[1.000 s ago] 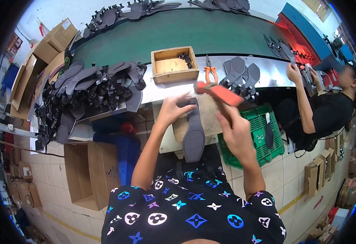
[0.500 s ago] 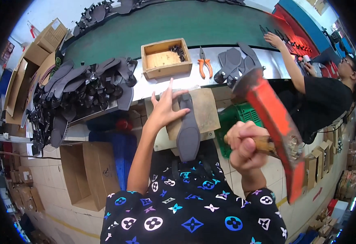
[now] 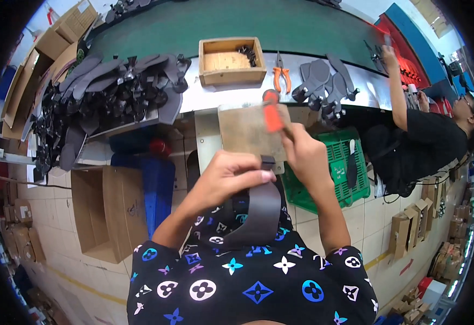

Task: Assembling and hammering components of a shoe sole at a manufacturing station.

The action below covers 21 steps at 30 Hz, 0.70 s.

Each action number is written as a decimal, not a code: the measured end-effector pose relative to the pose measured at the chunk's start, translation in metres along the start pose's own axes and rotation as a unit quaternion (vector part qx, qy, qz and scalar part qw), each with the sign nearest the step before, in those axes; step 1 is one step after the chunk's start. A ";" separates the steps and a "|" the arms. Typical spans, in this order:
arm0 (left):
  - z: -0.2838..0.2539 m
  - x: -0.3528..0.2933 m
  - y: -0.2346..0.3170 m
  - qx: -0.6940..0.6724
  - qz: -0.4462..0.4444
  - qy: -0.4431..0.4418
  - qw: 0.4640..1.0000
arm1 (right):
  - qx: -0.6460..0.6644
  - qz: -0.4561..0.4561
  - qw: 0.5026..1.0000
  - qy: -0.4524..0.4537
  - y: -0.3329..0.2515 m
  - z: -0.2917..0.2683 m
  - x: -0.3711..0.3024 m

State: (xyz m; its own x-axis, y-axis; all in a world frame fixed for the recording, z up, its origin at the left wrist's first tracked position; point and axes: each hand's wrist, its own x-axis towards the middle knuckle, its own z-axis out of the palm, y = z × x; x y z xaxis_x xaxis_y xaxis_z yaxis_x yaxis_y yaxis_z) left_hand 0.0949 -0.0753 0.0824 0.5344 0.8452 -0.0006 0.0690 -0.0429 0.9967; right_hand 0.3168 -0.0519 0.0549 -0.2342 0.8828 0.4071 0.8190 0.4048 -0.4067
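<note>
I'd want the left hand (image 3: 229,176), pinching the curved dark-grey sole (image 3: 265,206) on the square tan board's (image 3: 242,127) near side, well clear of the red-headed hammer (image 3: 272,117) the right hand (image 3: 307,155) clenches.

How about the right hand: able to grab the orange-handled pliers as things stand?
Probably not while occupied: the right hand grips the hammer. Otherwise the way looks fairly free; the pliers lie uncovered on the metal bench, right of the wooden box.
</note>
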 end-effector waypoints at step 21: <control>0.024 -0.038 0.025 -0.317 -0.054 -0.334 0.886 | 0.380 -0.371 0.759 -0.376 -0.054 -0.094 0.021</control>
State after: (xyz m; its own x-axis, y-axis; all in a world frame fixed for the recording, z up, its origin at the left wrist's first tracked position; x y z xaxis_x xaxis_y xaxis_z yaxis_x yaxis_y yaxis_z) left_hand 0.0966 -0.1209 0.1052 0.9478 0.3126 0.0635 -0.2227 0.5060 0.8333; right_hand 0.3165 -0.0777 0.1620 -0.9502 0.1156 0.2893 -0.1566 0.6255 -0.7643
